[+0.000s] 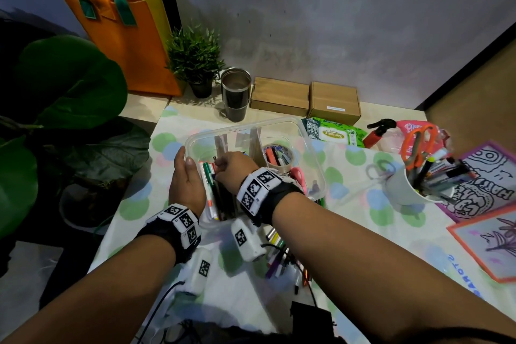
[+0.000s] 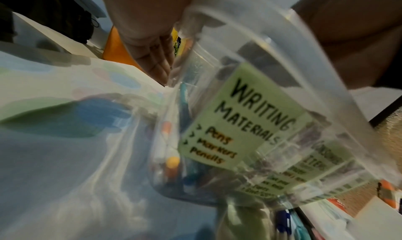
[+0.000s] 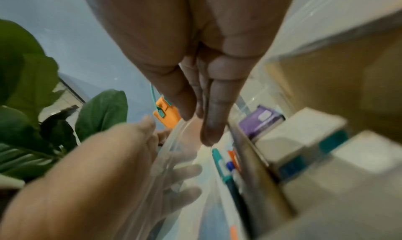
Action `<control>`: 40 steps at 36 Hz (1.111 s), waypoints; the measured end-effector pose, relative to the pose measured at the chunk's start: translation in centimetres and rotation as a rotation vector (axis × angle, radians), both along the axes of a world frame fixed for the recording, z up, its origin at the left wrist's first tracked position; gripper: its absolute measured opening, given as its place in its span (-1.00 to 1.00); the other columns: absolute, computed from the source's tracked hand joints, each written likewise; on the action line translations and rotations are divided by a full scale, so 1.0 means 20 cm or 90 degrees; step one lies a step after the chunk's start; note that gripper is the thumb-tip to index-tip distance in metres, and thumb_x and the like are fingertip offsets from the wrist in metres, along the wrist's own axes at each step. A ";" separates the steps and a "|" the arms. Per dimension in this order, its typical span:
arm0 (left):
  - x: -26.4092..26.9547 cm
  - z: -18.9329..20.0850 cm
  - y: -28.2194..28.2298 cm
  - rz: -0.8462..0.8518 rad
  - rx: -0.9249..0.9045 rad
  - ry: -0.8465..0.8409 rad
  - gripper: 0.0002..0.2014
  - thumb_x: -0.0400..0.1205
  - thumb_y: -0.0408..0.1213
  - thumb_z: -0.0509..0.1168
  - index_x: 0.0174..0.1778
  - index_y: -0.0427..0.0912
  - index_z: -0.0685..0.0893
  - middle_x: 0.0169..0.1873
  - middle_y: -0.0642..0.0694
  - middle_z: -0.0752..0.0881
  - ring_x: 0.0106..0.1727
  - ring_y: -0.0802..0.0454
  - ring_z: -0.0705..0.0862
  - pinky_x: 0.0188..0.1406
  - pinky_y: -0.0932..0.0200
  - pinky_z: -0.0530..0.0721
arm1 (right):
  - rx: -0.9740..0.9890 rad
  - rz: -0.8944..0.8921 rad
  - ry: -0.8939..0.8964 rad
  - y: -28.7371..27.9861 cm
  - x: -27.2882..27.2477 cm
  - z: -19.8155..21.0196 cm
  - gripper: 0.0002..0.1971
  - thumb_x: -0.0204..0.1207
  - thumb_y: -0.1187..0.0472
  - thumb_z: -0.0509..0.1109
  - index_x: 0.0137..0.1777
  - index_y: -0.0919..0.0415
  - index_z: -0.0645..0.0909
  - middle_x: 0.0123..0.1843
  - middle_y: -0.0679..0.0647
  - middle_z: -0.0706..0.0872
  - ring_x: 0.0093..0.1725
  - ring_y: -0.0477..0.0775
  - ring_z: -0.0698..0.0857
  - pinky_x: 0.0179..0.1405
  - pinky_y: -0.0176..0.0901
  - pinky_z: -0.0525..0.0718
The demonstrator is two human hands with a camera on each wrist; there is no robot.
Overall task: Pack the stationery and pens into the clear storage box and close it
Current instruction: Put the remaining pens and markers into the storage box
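The clear storage box (image 1: pixel 265 121) stands open on the spotted tablecloth, with a "WRITING MATERIALS" label (image 2: pixel 245 116) on its front. My left hand (image 1: pixel 185 158) holds the box's left wall (image 3: pixel 174 157), thumb over the rim and fingers (image 2: pixel 152 58) flat against the outside. My right hand (image 1: pixel 219 170) reaches down into the left compartment. Its straight fingers (image 3: pixel 211 123) point at the pens and markers (image 1: pixel 215 193) lying there, and I see nothing held between them. More loose pens (image 1: pixel 279 254) lie on the cloth in front of the box, partly under my right wrist.
A tape roll (image 1: pixel 279 156) and pink scissors (image 1: pixel 298 176) lie in the box's right side. A white cup (image 1: pixel 405 187) of pens and orange scissors stands to the right, beside colouring sheets (image 1: pixel 485 184). Behind are a steel tumbler (image 1: pixel 236 92), two cardboard boxes (image 1: pixel 279 96) and a wipes pack (image 1: pixel 332 132).
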State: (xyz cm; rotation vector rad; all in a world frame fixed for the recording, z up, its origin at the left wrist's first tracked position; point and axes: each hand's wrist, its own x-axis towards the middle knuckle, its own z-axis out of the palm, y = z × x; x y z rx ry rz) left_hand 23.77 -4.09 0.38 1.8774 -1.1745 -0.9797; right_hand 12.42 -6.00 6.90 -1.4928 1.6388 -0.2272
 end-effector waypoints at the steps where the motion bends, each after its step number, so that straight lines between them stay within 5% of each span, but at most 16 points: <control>1: 0.00 0.00 0.00 -0.001 0.001 -0.002 -0.54 0.77 -0.02 -0.17 0.62 0.08 0.17 0.49 -0.21 0.50 0.48 -0.22 0.48 0.49 -0.02 0.36 | -0.007 -0.002 -0.009 0.01 -0.04 0.01 -0.74 0.55 0.35 0.31 0.20 0.30 0.67 0.19 0.25 0.74 0.18 0.23 0.70 0.23 -0.01 0.67; 3: 0.00 0.01 0.00 -0.002 0.002 -0.004 -0.53 0.77 -0.02 -0.17 0.62 0.08 0.16 0.49 -0.21 0.50 0.48 -0.22 0.48 0.49 -0.02 0.36 | -0.005 -0.047 -0.068 0.05 -0.13 0.03 -0.86 0.54 0.35 0.32 0.02 0.23 0.68 0.02 0.23 0.78 0.01 0.19 0.77 0.09 0.03 0.74; 6: -0.01 0.01 0.00 -0.003 0.009 -0.012 -0.53 0.76 0.00 -0.18 0.63 0.08 0.15 0.49 -0.22 0.50 0.48 -0.24 0.47 0.48 -0.04 0.35 | -0.018 -0.164 -0.172 0.11 -0.33 0.07 -0.82 0.54 0.41 0.32 -0.23 0.15 0.57 -0.32 0.10 0.70 -0.41 0.00 0.73 -0.40 -0.18 0.73; 13: -0.01 0.01 0.00 0.000 0.014 -0.025 -0.54 0.76 0.00 -0.17 0.62 0.09 0.15 0.48 -0.20 0.51 0.46 -0.26 0.48 0.49 -0.05 0.36 | -0.111 -0.479 -0.112 0.20 -0.92 -0.01 -0.74 0.55 0.41 0.28 -0.34 0.15 0.53 -0.42 0.12 0.62 -0.52 0.03 0.57 -0.66 -0.34 0.53; 15: -0.01 0.00 0.00 0.004 0.014 -0.027 -0.54 0.76 0.02 -0.16 0.61 0.11 0.16 0.47 -0.21 0.52 0.45 -0.26 0.50 0.48 -0.06 0.38 | -0.075 -0.526 -0.051 0.25 -1.02 -0.13 -0.73 0.55 0.37 0.29 -0.38 0.16 0.53 -0.38 0.20 0.67 -0.51 0.04 0.61 -0.56 -0.26 0.65; 17: -0.01 0.00 -0.01 0.010 0.013 -0.025 -0.54 0.75 0.04 -0.16 0.61 0.13 0.16 0.45 -0.22 0.53 0.43 -0.25 0.52 0.49 -0.09 0.40 | -0.003 -0.525 -0.006 0.30 -1.06 -0.27 -0.72 0.51 0.33 0.31 -0.44 0.17 0.54 -0.28 0.37 0.75 -0.43 0.17 0.67 -0.29 0.07 0.78; 19: 0.00 -0.01 -0.01 0.011 0.008 -0.027 -0.54 0.75 0.05 -0.16 0.60 0.14 0.16 0.44 -0.23 0.54 0.42 -0.26 0.53 0.49 -0.14 0.42 | 0.064 -0.491 0.021 0.34 -1.05 -0.37 -0.72 0.48 0.31 0.37 -0.47 0.20 0.51 -0.30 0.34 0.73 -0.33 0.20 0.67 -0.07 0.22 0.76; 22: -0.01 -0.01 0.00 0.010 0.004 -0.030 -0.54 0.75 0.05 -0.16 0.60 0.14 0.16 0.43 -0.22 0.56 0.41 -0.25 0.54 0.49 -0.13 0.43 | 0.116 -0.425 0.068 0.38 -0.98 -0.43 -0.83 0.40 0.20 0.51 -0.21 0.21 0.56 -0.21 0.20 0.65 -0.18 0.20 0.66 0.02 0.12 0.74; 25: -0.01 -0.01 0.00 0.008 0.004 -0.035 -0.54 0.75 0.05 -0.16 0.59 0.15 0.15 0.42 -0.21 0.56 0.40 -0.23 0.55 0.48 -0.13 0.45 | 0.139 -0.399 0.107 0.40 -0.92 -0.47 -0.61 0.39 0.09 0.53 0.12 0.25 0.52 -0.05 0.15 0.62 -0.01 0.21 0.64 -0.08 -0.11 0.57; 31: 0.01 -0.04 -0.01 0.005 -0.001 -0.035 -0.54 0.73 0.08 -0.15 0.58 0.17 0.16 0.40 -0.25 0.57 0.39 -0.25 0.57 0.46 -0.20 0.47 | 0.099 -0.358 0.183 0.39 -0.88 -0.53 -0.62 0.50 0.06 0.42 0.15 0.34 0.51 0.10 0.28 0.69 -0.10 0.19 0.58 -0.15 -0.13 0.50; 40: 0.00 -0.03 -0.01 0.007 -0.003 -0.044 -0.55 0.75 0.05 -0.14 0.59 0.15 0.15 0.43 -0.25 0.54 0.42 -0.25 0.54 0.49 -0.19 0.43 | 0.086 -0.337 0.203 0.38 -0.84 -0.55 -0.52 0.47 0.12 0.44 0.29 0.33 0.40 0.23 0.29 0.53 0.16 0.31 0.63 0.03 0.03 0.63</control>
